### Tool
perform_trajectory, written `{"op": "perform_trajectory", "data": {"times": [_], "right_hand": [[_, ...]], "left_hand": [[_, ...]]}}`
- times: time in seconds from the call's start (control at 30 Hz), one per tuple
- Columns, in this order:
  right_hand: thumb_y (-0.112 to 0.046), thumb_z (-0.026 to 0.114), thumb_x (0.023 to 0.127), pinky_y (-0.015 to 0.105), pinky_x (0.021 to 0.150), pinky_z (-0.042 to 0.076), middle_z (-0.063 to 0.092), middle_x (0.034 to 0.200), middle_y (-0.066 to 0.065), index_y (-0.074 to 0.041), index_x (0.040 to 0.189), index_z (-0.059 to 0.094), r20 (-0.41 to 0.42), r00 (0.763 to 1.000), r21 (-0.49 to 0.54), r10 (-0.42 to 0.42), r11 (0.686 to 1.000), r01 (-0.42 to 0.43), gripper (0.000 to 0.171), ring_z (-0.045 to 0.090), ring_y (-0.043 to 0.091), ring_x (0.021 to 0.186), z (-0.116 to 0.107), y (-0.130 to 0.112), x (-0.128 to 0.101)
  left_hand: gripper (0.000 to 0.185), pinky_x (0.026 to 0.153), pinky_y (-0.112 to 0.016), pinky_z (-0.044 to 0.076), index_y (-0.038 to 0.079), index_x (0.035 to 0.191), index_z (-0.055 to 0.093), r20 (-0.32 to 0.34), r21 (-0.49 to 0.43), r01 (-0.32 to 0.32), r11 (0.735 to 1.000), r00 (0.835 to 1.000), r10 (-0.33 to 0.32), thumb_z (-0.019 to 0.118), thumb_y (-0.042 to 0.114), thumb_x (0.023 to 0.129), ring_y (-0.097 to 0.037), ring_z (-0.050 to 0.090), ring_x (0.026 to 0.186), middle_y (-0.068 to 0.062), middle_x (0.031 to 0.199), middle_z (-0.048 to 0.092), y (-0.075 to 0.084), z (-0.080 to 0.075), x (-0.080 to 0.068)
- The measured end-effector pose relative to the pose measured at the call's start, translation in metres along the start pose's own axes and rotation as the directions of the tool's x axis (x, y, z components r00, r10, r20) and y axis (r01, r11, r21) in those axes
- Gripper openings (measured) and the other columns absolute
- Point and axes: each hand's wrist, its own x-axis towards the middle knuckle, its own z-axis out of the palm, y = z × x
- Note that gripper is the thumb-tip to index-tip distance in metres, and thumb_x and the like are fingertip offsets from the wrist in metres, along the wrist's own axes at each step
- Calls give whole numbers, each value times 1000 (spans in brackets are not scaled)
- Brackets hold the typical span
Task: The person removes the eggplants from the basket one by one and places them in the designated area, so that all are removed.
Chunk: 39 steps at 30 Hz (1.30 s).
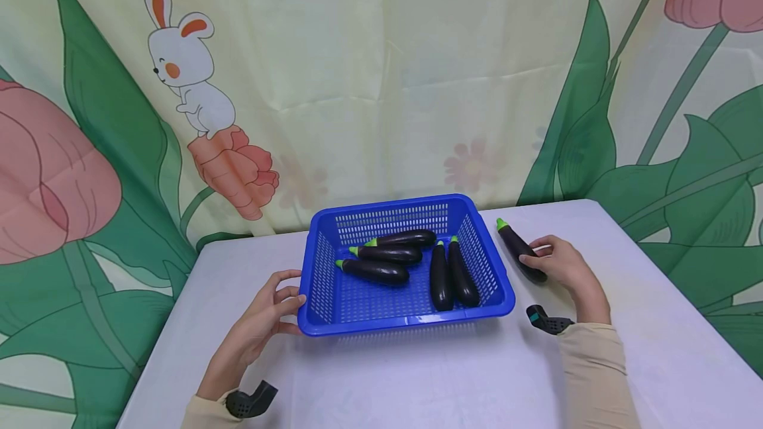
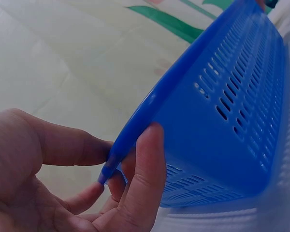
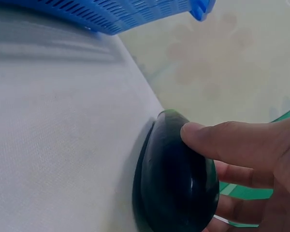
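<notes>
A blue plastic basket (image 1: 369,326) with slotted walls stands in the middle of the table. Inside it, three dark eggplants (image 1: 381,273) lie crosswise on the left, and two more eggplants (image 1: 442,280) lie lengthwise by the right wall. My left hand (image 1: 262,315) pinches the basket's left rim, with thumb and fingers on either side of the edge (image 2: 140,108). To the right of the basket, my right hand (image 1: 557,263) grips another eggplant (image 1: 516,247) near its thick end. Its green stem points away from me. In the right wrist view, the thumb presses the eggplant's side (image 3: 176,174).
A white cloth covers the table (image 1: 381,389). Right behind it hangs a curtain (image 1: 369,85) printed with tulips, leaves and a rabbit. Black camera mounts sit on the left wrist (image 1: 250,401) and the right wrist (image 1: 548,320).
</notes>
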Motion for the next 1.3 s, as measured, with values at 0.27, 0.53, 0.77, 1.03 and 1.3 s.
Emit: {"op": "perform_trajectory", "data": {"times": [0.27, 0.53, 0.77, 1.03, 1.3], "right_hand": [[-30, 66, 100, 50, 94, 53, 45, 140, 40, 10, 142, 43, 24, 999, -25, 37, 999, -36, 63, 54, 48, 118, 2, 1, 3], [-32, 64, 102, 55, 99, 52, 43, 143, 42, 10, 146, 39, 39, 999, -29, 35, 999, -34, 66, 52, 51, 121, 1, 0, 1], [-33, 63, 102, 59, 101, 50, 44, 145, 41, 11, 148, 38, 19, 1000, -72, 4, 997, -3, 68, 53, 52, 123, -4, -5, -5], [-34, 62, 103, 63, 102, 49, 47, 145, 40, 10, 147, 42, -22, 998, -96, -62, 994, 60, 66, 51, 55, 128, -11, -14, -17], [-37, 61, 104, 65, 106, 48, 46, 149, 38, 7, 150, 41, -12, 993, -80, -116, 990, 115, 67, 46, 56, 137, -14, -33, -27]], "left_hand": [[66, 76, -39, 66, 10, 158, 24, -4, -2, 3, 1000, 1000, -3, 62, 17, 104, -21, 73, 95, -16, 123, 65, 0, 0, 0], [66, 75, -38, 65, 11, 158, 25, -22, 9, 6, 1000, 1000, -6, 63, 17, 103, -21, 73, 95, -14, 120, 65, -1, 1, 1], [66, 75, -38, 65, 11, 158, 25, -27, 16, 6, 1000, 1000, -5, 63, 17, 103, -22, 73, 95, -16, 123, 65, -1, 2, 0], [66, 76, -38, 65, 11, 157, 26, -29, 18, 4, 1000, 1000, -3, 63, 17, 103, -22, 73, 95, -17, 122, 65, 0, 2, 0], [66, 76, -38, 65, 10, 157, 25, -25, 18, 8, 1000, 1000, -7, 63, 17, 103, -22, 73, 96, -18, 124, 64, 0, 2, 1]]}}
